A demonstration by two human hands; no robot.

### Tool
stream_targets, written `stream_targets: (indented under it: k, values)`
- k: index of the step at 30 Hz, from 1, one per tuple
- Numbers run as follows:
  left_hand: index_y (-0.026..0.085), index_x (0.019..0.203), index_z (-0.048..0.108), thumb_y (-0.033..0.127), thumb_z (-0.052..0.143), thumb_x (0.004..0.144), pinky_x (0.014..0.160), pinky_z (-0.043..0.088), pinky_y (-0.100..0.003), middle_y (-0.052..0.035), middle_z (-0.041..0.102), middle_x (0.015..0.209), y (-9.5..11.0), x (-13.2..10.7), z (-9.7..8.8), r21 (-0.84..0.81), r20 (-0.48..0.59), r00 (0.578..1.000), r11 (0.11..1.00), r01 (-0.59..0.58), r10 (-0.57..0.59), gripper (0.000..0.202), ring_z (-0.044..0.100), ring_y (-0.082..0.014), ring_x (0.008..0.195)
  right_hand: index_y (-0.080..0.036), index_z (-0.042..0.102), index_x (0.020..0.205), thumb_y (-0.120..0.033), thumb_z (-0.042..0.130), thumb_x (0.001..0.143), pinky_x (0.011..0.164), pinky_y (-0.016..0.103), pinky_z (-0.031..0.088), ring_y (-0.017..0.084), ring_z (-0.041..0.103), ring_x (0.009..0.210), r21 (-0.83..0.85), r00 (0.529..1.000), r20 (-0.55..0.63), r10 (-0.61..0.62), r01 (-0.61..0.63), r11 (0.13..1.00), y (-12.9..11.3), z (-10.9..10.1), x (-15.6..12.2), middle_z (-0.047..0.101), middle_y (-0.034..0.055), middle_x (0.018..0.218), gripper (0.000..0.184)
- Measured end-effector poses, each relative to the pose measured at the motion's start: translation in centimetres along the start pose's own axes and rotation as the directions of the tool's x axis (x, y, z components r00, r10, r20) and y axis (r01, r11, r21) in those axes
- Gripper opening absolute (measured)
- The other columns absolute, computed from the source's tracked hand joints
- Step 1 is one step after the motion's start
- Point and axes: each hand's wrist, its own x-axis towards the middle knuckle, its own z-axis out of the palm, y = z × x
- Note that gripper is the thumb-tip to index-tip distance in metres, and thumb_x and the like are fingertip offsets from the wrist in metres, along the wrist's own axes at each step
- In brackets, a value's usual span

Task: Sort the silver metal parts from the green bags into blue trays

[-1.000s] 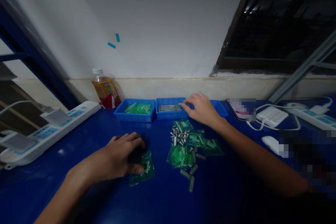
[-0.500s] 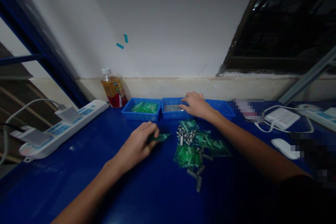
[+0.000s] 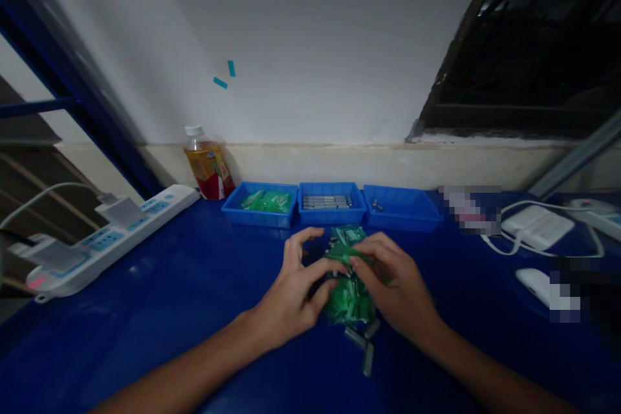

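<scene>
Both hands meet over a heap of small green plastic bags and little metal pieces on the blue table. My left hand and my right hand pinch one green bag between their fingertips, just above the heap. A few grey metal pieces lie loose in front of the heap.
Three blue trays stand along the wall: the left one holds green bags, the middle one metal pieces, the right one a few bits. A drink bottle, white power strip, white devices and cables surround them.
My right hand has come back from the middle tray to the heap. My left hand has carried the green bag right, and both hands now grip it together.
</scene>
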Motion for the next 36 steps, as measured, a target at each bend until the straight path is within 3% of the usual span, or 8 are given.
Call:
stream_targets:
  k: [5,9,12,16,20,25,30,36]
  values:
    - [0.022,0.102,0.057,0.037,0.045,0.091,0.093,0.042,-0.042,-0.0057,0.057,0.099,0.7,-0.3,-0.2,-0.306,-0.021,0.973,0.928,0.214,-0.231,0.023,0.052,-0.0212,0.1,-0.024,0.062,0.105,-0.009,0.049,0.085,0.063,0.025,0.052,0.013,0.059,0.076,-0.171,0.929,-0.026,-0.37,0.361,0.917,0.4,0.3,-1.1,0.055,0.0042,0.09,0.028]
    - [0.017,0.088,0.055,0.039,0.046,0.09,0.072,0.048,-0.03,-0.0026,0.059,0.083,0.2,0.3,0.1,-0.437,-0.02,0.933,0.842,0.315,-0.359,0.024,0.056,-0.0164,0.078,-0.025,0.055,0.116,-0.009,0.048,0.085,0.077,0.034,0.054,0.018,0.058,0.097,-0.259,0.906,0.101,-0.411,0.423,0.868,0.8,0.8,-1.7,0.054,0.0091,0.109,0.036]
    - [0.017,0.087,0.054,0.037,0.049,0.088,0.066,0.045,-0.026,-0.0009,0.059,0.078,-1.6,1.2,-1.5,-0.248,-0.173,0.924,0.923,0.293,-0.34,0.02,0.055,-0.0142,0.071,-0.021,0.056,0.115,-0.016,0.052,0.086,0.089,0.043,0.051,0.024,0.051,0.113,-0.292,0.913,0.158,-0.376,0.407,0.866,0.8,1.0,-1.9,0.051,0.0125,0.119,0.03]
    - [0.019,0.107,0.052,0.035,0.052,0.086,0.07,0.044,-0.028,-0.0041,0.062,0.091,-5.0,2.9,-6.3,0.233,-0.526,0.839,0.925,0.3,-0.139,0.026,0.057,-0.0178,0.081,-0.019,0.058,0.109,-0.019,0.054,0.086,0.09,0.045,0.048,0.025,0.049,0.113,-0.288,0.923,0.156,-0.351,0.382,0.878,0.4,0.7,-1.9,0.052,0.0128,0.114,0.024]
    - [0.019,0.108,0.061,0.033,0.045,0.088,0.08,0.041,-0.039,-0.0105,0.065,0.097,-7.9,4.0,-9.3,0.649,-0.444,0.886,0.635,0.42,-0.132,0.03,0.053,-0.0283,0.097,-0.017,0.06,0.105,-0.02,0.055,0.086,0.088,0.045,0.046,0.024,0.05,0.107,-0.275,0.922,0.207,-0.327,0.376,0.885,0.1,0.3,-1.8,0.054,0.0114,0.106,0.02]
    - [0.021,0.105,0.068,0.042,0.039,0.09,0.079,0.036,-0.047,-0.0143,0.064,0.096,-8.5,4.4,-8.5,0.768,-0.384,0.883,0.439,0.467,-0.269,0.038,0.047,-0.0354,0.101,-0.018,0.06,0.11,-0.03,0.059,0.084,0.084,0.046,0.043,0.027,0.05,0.103,-0.362,0.926,0.312,-0.213,0.324,0.874,-0.1,-0.1,-2.0,0.057,0.0107,0.105,0.029]
    - [0.018,0.121,0.059,0.047,0.039,0.091,0.083,0.035,-0.049,-0.0154,0.057,0.114,-5.7,3.6,-6.0,0.704,-0.398,0.9,0.569,0.424,-0.179,0.047,0.042,-0.0357,0.109,-0.017,0.056,0.12,-0.038,0.068,0.076,0.086,0.051,0.039,0.032,0.047,0.105,-0.468,0.911,0.404,-0.085,0.286,0.836,0.0,-0.1,-2.2,0.058,0.0127,0.11,0.051]
    - [0.019,0.106,0.063,0.037,0.043,0.092,0.083,0.038,-0.04,-0.0068,0.064,0.098,-1.4,2.5,-2.3,0.466,-0.004,0.997,0.882,0.07,-0.076,0.031,0.049,-0.0238,0.097,-0.019,0.056,0.118,-0.027,0.065,0.08,0.082,0.046,0.042,0.028,0.048,0.099,-0.425,0.896,0.435,-0.091,0.293,0.856,0.3,0.3,-2.4,0.057,0.0099,0.104,0.039]
